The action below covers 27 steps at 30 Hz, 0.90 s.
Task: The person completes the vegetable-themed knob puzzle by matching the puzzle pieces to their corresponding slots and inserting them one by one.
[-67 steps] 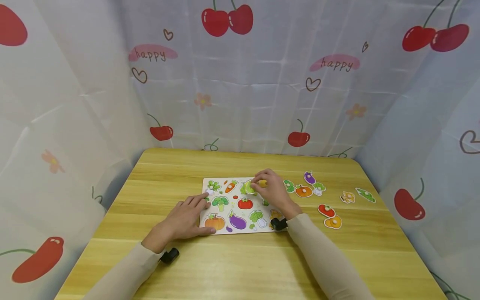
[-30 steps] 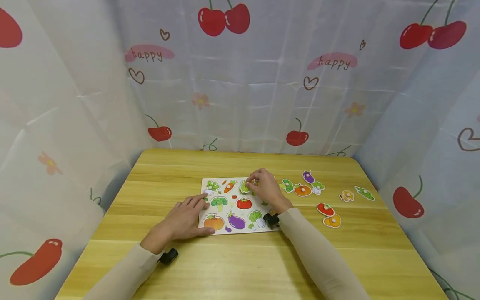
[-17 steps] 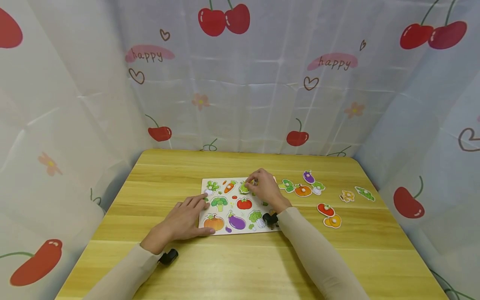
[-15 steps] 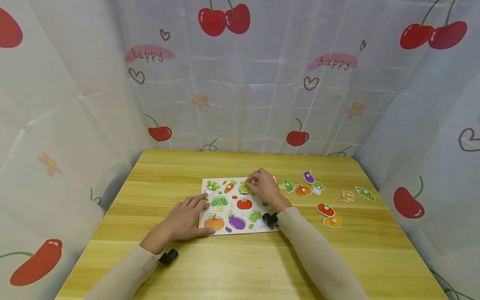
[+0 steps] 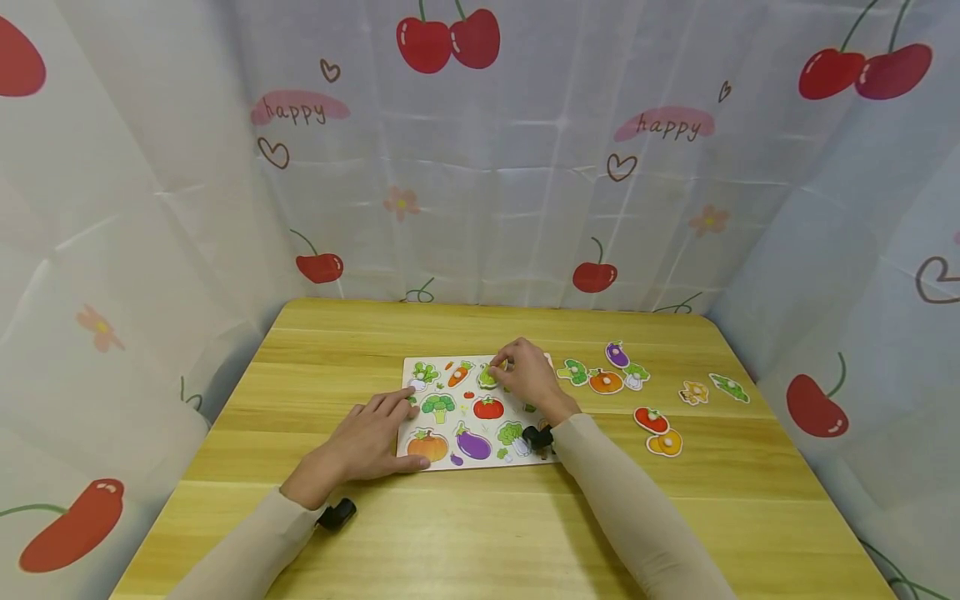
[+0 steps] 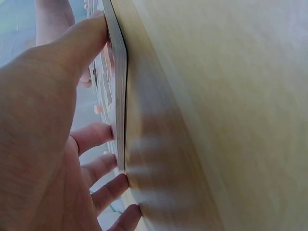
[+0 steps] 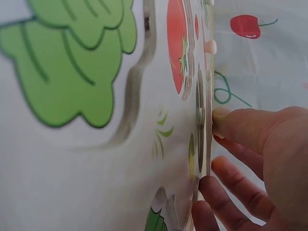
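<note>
A white puzzle board (image 5: pixel 463 421) printed with vegetables lies flat on the wooden table. My left hand (image 5: pixel 363 440) rests at its left edge, thumb on the near corner and fingers spread. In the left wrist view the fingertips (image 6: pixel 103 132) touch the board's edge. At the far side, my right hand (image 5: pixel 531 377) pinches a green leafy-vegetable puzzle piece (image 5: pixel 486 377) between thumb and finger, over its matching outline. In the right wrist view the thumb (image 7: pixel 240 122) hides the grip point, close against the board. Carrot (image 5: pixel 458 374) and radish (image 5: pixel 422 380) pieces with knobs sit in the board.
Right of the board lie loose knobbed pieces: broccoli (image 5: pixel 573 372), pumpkin (image 5: pixel 605 381), eggplant (image 5: pixel 617 355), cabbage (image 5: pixel 636 376), red pepper or tomato (image 5: pixel 649 420), an orange piece (image 5: pixel 665 442), a tan piece (image 5: pixel 693 392) and a pea pod (image 5: pixel 730 387). Curtains surround the table.
My right hand has shifted slightly left, bringing the green piece from beside its outline to over it; since then it has barely moved. My left hand keeps its place on the board.
</note>
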### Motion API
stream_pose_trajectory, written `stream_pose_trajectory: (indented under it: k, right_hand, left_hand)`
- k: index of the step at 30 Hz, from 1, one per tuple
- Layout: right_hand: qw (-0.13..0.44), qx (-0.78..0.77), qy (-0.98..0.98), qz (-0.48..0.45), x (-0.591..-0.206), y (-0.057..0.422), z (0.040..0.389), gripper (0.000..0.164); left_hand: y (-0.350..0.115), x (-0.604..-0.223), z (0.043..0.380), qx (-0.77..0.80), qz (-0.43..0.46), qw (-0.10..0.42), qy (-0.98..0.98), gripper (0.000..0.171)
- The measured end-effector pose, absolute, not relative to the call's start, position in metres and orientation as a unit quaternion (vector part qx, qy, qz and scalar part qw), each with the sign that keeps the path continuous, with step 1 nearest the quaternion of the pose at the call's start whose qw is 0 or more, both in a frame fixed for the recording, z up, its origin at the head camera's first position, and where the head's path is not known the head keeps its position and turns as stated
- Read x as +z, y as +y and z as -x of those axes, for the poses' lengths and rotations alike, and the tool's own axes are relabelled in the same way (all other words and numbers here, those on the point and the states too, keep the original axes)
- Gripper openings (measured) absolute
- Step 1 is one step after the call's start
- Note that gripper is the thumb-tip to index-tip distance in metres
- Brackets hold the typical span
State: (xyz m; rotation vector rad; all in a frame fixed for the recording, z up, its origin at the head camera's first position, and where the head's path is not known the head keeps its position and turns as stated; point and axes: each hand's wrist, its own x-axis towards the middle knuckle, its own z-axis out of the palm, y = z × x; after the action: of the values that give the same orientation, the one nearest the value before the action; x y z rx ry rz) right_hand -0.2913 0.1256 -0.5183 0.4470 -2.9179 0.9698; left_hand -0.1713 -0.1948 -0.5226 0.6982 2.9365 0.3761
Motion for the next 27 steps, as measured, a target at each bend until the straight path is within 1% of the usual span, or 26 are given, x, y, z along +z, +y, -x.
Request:
stream_pose_trajectory:
  k: [7, 27]
  right_hand:
    - [0.021, 0.307, -0.941, -0.143, -0.5222, 0.1256, 0.2933, 0.011]
    - [0.001, 0.298, -0.947, -0.117, -0.5196, 0.1199, 0.2927, 0.014]
  left_hand:
    - [-0.1949, -0.5237, 0.1716, 0.124, -0.230, 0.049, 0.964, 0.093]
    - [-0.1952, -0.5234, 0.1719, 0.123, -0.232, 0.048, 0.964, 0.094]
